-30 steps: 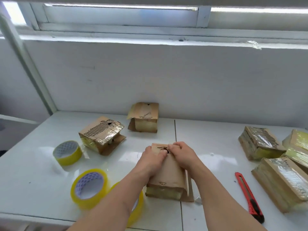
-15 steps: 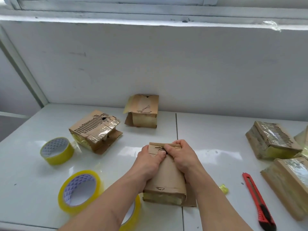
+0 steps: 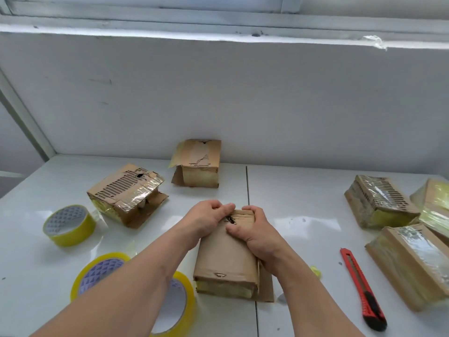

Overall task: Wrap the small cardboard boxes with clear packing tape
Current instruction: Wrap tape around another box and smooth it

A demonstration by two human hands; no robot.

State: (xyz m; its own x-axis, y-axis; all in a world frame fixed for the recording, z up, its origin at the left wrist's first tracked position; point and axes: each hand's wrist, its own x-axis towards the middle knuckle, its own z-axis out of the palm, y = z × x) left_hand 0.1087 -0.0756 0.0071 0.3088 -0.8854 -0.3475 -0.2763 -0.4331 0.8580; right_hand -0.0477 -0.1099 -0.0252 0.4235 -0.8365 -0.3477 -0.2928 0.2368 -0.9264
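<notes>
A small brown cardboard box [image 3: 226,259] lies lengthwise on the white table [image 3: 291,203] in front of me. My left hand [image 3: 206,218] curls over its far left corner, fingertips at a small hole in the top. My right hand [image 3: 252,233] grips the far right edge, thumb pressed on the top face. Two rolls of clear yellowish tape lie near my left forearm: one [image 3: 97,268] at the front, another [image 3: 179,305] partly hidden under the arm. A third roll [image 3: 69,224] stands further left.
Two torn, partly taped boxes sit behind: one [image 3: 126,193] at left, one [image 3: 198,162] against the wall. Several tape-wrapped boxes [image 3: 379,205] are stacked at right. A red utility knife [image 3: 362,288] lies right of my right arm. A crumpled tape scrap [image 3: 315,272] lies nearby.
The camera has moved closer and tilted down. My left hand has shifted from the box's top to its far left corner; my right hand has slid along the right edge. The box stays put.
</notes>
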